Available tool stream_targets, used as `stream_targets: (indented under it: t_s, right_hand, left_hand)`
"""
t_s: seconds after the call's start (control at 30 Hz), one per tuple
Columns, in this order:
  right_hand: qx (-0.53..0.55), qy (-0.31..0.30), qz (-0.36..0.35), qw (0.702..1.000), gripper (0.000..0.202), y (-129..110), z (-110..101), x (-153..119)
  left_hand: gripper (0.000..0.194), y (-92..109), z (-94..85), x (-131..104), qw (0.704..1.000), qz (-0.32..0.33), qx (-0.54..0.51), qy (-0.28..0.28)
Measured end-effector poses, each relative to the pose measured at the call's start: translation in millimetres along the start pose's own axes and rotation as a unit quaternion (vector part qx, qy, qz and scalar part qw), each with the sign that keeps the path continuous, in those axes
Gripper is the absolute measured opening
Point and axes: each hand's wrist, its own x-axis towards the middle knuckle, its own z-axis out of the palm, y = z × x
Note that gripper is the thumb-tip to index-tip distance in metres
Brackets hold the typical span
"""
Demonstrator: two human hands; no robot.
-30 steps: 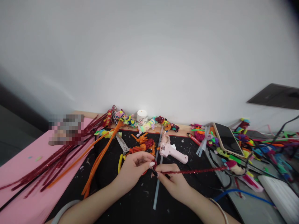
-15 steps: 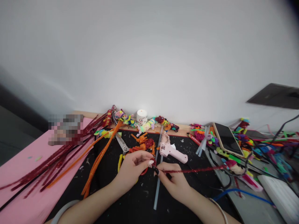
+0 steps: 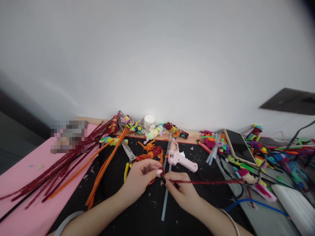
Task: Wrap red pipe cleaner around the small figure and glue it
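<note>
My left hand (image 3: 139, 178) pinches a small coil of red tinsel pipe cleaner, mostly hidden by my fingers. Closed beside it, my right hand (image 3: 182, 190) grips the red pipe cleaner (image 3: 209, 182), whose long tail stretches to the right. Both sets of fingertips almost meet above the black mat. Behind them lie orange pipe cleaner pieces (image 3: 147, 147) with a red tinsel lump (image 3: 157, 151). Scissors (image 3: 128, 151) with yellow and red handles are partly covered by my left hand. A pink glue gun (image 3: 183, 160) rests just beyond my right hand, near a long clear glue stick (image 3: 164, 206).
Red tinsel pipe cleaners (image 3: 61, 160) and orange ones (image 3: 105, 167) spread over the left side. A white cup (image 3: 149, 123) and colourful pipe cleaner figures (image 3: 155, 131) line the back by the wall. At right are a phone (image 3: 240, 146), a white keyboard (image 3: 295, 209) and a blue cable (image 3: 256, 202).
The red pipe cleaner's tail has dropped slightly at its right end. My right fingertips have shifted a little at the coil; my left hand is nearly still.
</note>
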Motion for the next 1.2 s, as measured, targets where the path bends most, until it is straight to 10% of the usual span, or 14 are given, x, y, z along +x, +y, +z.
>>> stream_targets:
  t_s: [1.2]
  right_hand:
    - [0.037, 0.094, 0.072, 0.992, 0.023, 6, -6, 4]
  left_hand:
    - [0.027, 1, -1.4, 4, 0.997, -0.009, -0.058, -0.042]
